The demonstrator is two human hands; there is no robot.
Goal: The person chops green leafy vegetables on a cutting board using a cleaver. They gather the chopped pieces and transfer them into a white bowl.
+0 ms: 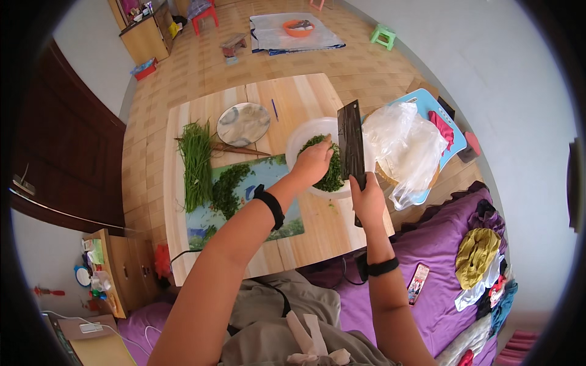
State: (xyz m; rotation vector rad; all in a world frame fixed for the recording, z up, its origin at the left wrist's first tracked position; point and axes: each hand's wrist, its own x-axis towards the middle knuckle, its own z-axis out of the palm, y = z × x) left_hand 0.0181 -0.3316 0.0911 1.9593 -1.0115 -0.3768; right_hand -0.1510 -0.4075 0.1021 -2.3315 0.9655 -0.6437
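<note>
My right hand (368, 199) grips the handle of a cleaver (351, 142), its broad dark blade upright over the right side of a white plastic bowl (300, 132). Chopped greens (330, 180) lie in the bowl, and my left hand (315, 160) is over them, its fingertips near the blade; whether they hold anything cannot be told. To the left, more chopped greens (229, 187) form a curved heap on a patterned cutting board (288, 219). A bundle of long green chives (196, 164) lies at the board's left edge. Behind the board is an oval plate (244, 124).
A blue pen (274, 110) and brown pointed sticks (240, 149) lie on the wooden table (316, 91). Right of it, a light-blue stand (423, 98) holds a plastic bag (407, 137). A phone (418, 284) rests on the purple bed cover (361, 311).
</note>
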